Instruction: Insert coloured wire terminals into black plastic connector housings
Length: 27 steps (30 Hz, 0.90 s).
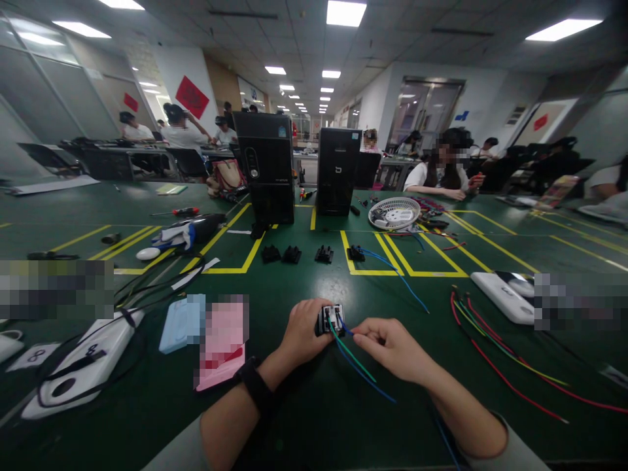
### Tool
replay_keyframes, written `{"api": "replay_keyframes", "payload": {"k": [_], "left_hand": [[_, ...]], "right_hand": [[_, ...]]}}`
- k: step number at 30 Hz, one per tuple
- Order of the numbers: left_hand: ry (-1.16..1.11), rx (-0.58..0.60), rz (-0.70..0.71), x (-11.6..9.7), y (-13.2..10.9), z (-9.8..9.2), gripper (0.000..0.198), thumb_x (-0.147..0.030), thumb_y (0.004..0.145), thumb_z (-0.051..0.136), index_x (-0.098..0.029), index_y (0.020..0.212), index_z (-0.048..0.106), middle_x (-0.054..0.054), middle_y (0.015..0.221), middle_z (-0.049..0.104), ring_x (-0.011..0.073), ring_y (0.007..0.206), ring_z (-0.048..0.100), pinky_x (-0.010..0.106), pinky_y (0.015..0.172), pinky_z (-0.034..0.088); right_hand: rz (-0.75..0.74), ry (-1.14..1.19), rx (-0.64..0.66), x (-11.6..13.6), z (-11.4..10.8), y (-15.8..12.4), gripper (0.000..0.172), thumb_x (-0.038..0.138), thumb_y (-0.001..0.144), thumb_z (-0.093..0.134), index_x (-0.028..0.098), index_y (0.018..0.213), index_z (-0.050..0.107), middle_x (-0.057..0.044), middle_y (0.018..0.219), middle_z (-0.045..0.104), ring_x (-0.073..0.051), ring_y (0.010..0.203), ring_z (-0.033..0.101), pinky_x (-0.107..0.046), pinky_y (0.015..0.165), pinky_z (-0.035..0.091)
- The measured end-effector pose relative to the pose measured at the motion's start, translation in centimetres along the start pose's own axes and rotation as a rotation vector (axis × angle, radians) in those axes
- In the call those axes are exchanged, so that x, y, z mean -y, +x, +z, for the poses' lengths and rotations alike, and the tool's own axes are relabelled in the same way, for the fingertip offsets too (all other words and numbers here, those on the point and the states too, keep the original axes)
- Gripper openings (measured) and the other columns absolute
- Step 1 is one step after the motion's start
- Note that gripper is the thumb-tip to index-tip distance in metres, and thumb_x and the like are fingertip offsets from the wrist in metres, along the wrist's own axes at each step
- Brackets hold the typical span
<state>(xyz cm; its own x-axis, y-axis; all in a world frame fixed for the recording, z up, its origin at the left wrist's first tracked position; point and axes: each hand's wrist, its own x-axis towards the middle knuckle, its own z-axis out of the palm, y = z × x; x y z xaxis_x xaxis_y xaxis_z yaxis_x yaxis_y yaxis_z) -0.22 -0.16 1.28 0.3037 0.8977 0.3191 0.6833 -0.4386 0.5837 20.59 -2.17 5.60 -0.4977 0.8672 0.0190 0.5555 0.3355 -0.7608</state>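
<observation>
Nearest us, our grey cloth sleeves (181,445) rest along the near edge. At left lies a white, rounded plastic device (98,376), then a pale-blue rectangular box (180,327) and a flat pink case (223,343). Far ahead, four small black plastic blocks (292,254) form a loose row, seemingly within easy reach. Near centre, our left hand (301,330) grips a small black-and-white rectangular module (332,315), likely steadying it, while our right hand (392,347) pinches a thin blue insulated wire (347,328) at its right. Far from both hands, loose red and yellow-green wires (520,362) lie right, perhaps kept clear.
</observation>
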Motion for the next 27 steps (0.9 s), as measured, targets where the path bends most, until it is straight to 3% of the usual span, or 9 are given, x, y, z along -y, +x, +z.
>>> {"api": "replay_keyframes", "payload": {"k": [8, 14, 23, 27], "left_hand": [[0.008, -0.009, -0.013, 0.11, 0.02, 0.1, 0.04, -0.028, 0.069, 0.065, -0.025, 0.107, 0.052, 0.003, 0.104, 0.06, 0.025, 0.1, 0.052, 0.04, 0.09, 0.036], [0.001, -0.001, -0.007, 0.05, 0.09, 0.04, 0.04, -0.028, 0.069, 0.065, -0.025, 0.106, 0.051, 0.003, 0.104, 0.06, 0.0246, 0.099, 0.052, 0.039, 0.089, 0.037], [0.009, -0.015, 0.006, 0.24, -0.01, 0.21, 0.039, -0.03, 0.07, 0.064, -0.025, 0.107, 0.051, 0.003, 0.104, 0.059, 0.0248, 0.099, 0.052, 0.039, 0.089, 0.036], [0.013, -0.022, -0.006, 0.34, 0.05, 0.3, 0.039, -0.03, 0.07, 0.065, -0.024, 0.106, 0.051, 0.003, 0.103, 0.059, 0.0244, 0.099, 0.052, 0.039, 0.088, 0.037]], "right_hand": [[-0.015, -0.254, 0.013, -0.3, 0.49, 0.19, 0.02, 0.03, 0.085, 0.051, 0.018, 0.076, 0.064, 0.004, 0.052, 0.05, -0.009, 0.048, 0.044, -0.021, 0.049, 0.027], [-0.075, -0.139, -0.018, 0.13, -0.03, -0.07, 0.025, 0.033, 0.089, 0.046, 0.017, 0.081, 0.064, 0.005, 0.051, 0.045, -0.008, 0.047, 0.04, -0.021, 0.049, 0.028], [-0.042, -0.331, 0.03, -0.38, 0.61, 0.25, 0.018, 0.028, 0.086, 0.05, 0.02, 0.078, 0.064, 0.003, 0.055, 0.055, -0.01, 0.05, 0.048, -0.021, 0.051, 0.027], [-0.088, -0.284, -0.05, -0.02, 0.43, 0.0, 0.023, 0.031, 0.09, 0.045, 0.019, 0.084, 0.065, 0.001, 0.059, 0.056, -0.011, 0.053, 0.049, -0.022, 0.053, 0.029]]}}
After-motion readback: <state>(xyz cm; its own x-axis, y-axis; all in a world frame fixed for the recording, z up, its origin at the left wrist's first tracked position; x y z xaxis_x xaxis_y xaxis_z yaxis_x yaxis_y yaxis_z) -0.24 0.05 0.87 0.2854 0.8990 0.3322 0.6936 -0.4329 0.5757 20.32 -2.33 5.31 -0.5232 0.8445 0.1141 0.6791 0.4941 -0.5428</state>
